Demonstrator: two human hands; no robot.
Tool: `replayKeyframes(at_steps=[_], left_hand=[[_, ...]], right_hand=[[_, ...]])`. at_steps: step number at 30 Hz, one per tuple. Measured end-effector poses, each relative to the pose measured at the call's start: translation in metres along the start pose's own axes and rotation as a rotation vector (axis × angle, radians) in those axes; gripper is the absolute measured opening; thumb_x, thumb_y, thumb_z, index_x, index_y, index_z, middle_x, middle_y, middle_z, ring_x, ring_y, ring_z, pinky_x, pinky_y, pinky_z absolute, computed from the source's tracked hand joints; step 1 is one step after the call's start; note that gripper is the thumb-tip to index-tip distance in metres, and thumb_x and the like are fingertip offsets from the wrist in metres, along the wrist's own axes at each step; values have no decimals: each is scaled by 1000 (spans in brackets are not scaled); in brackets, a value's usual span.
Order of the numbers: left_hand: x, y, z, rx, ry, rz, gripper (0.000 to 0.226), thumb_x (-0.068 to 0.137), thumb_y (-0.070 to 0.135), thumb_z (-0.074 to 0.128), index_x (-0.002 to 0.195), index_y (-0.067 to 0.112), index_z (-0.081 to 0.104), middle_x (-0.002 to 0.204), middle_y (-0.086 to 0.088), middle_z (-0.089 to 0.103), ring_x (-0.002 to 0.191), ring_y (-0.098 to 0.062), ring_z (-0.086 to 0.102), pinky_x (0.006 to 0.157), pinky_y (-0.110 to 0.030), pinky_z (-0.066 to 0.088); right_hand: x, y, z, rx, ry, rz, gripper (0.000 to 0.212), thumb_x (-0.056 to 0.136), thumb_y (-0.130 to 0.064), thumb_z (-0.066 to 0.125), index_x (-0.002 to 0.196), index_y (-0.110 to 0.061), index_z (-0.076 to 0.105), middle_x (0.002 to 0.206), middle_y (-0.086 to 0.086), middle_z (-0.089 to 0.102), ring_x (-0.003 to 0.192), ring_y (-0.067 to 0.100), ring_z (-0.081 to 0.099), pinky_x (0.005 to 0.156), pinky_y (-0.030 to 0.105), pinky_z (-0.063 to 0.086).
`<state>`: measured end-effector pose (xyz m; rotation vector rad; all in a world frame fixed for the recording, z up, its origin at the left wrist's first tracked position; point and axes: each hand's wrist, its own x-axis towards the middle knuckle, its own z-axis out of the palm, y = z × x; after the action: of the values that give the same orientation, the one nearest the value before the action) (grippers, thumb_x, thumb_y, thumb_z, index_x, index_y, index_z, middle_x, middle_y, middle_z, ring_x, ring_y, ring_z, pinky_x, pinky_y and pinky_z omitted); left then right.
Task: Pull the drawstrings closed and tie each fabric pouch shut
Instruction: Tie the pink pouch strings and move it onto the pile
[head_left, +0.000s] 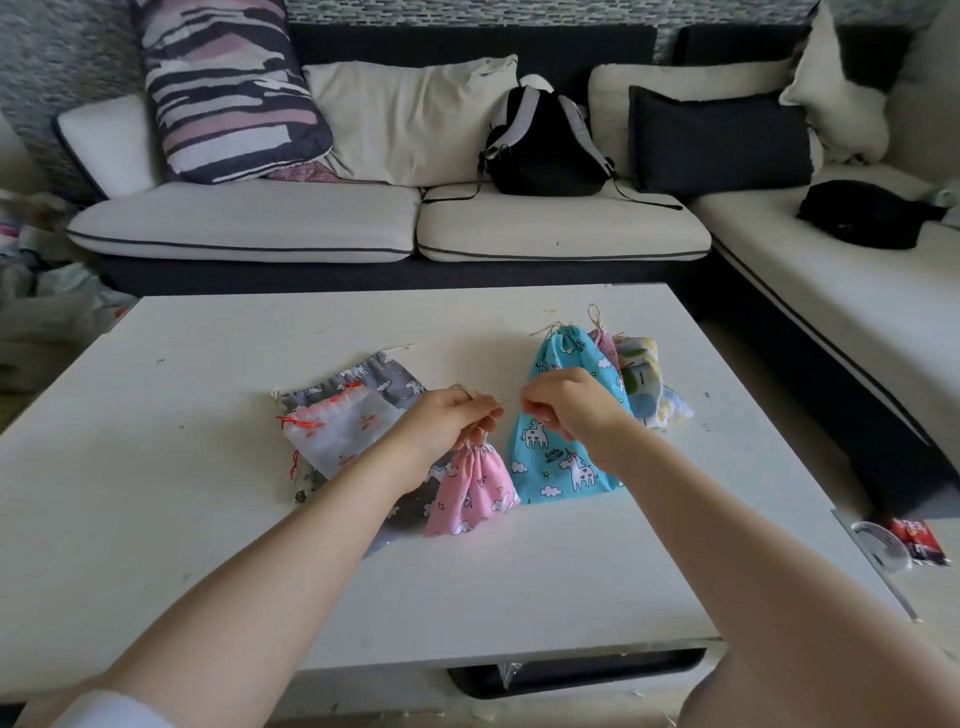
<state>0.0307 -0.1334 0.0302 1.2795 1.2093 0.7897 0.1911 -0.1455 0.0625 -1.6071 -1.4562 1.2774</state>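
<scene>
Both hands, left hand (447, 418) and right hand (569, 405), pinch the pink pouch (475, 491) drawstrings beside a "little unicorn" blue pouch (558, 457).

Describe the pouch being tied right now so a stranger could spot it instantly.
On the white coffee table before the sofa, look between the two hands. The pink pouch hangs there, neck gathered, under the left hand. It is the smallest, beside the big blue pouch.

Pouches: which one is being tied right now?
The small pink pouch: both hands, left hand and right hand, pinch its strings. The blue, grey and white ones lie untouched.
</scene>
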Motion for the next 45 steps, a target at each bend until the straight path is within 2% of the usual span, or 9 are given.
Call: replayKeyframes(at_steps=[4,6,9,20,24,27,30,36,45], left_hand=[[-5,0,-5,-32,10,4,16,93,14,52,83,11,64,68,5,64,60,-5,53,47,-8,39],[-7,1,-4,-15,2,12,18,94,13,51,81,14,64,70,5,64,63,-6,54,51,-10,40],[-7,1,-2,20,-27,19,17,93,11,52,83,17,65,74,4,64,69,-8,56,61,-17,40],[-7,8,1,60,-50,93,20,85,-4,59,84,17,61,75,-3,61,66,-8,60,63,-11,49],[-1,-1,2,345,137,183,13,82,7,67,83,19,65,75,3,64,73,-11,59,73,-19,49],[-3,-1,6,529,249,279,8,84,7,64,90,10,68,78,-2,66,71,-11,58,59,-2,39],[-6,2,11,638,322,351,4,85,11,60,83,11,64,69,0,62,64,-15,53,53,-8,36],[-13,1,12,496,216,362,11,84,13,60,76,19,56,63,10,56,59,-4,48,57,-14,36],[-12,-1,9,187,21,220,29,80,1,62,70,28,65,77,1,66,75,-17,58,84,-40,51]], right_hand=[[-3,19,-8,111,-190,107,32,79,-14,48,47,-16,48,54,3,39,54,18,25,51,27,18],[-2,23,-7,76,-252,124,27,86,-14,49,64,-14,66,69,4,62,68,19,52,66,26,45],[3,21,-4,-39,-121,82,23,90,-8,50,97,-17,69,97,4,68,97,20,61,95,31,49],[2,16,17,-111,-67,-72,9,86,-7,58,92,-8,65,66,0,55,44,-2,43,41,7,30],[3,19,19,27,-47,-7,13,87,-4,53,77,-11,60,66,3,53,60,12,47,54,18,37],[2,21,26,139,-87,20,20,85,3,45,70,-8,55,67,7,47,62,17,43,57,24,36],[1,22,28,167,-103,-1,25,81,4,43,63,-8,54,65,6,47,62,18,43,58,26,35],[0,26,21,223,-88,37,29,87,1,42,73,-11,64,68,5,57,63,17,50,62,25,40],[0,26,25,158,-85,24,20,88,-1,53,90,-19,62,71,4,58,58,12,50,55,19,42]])
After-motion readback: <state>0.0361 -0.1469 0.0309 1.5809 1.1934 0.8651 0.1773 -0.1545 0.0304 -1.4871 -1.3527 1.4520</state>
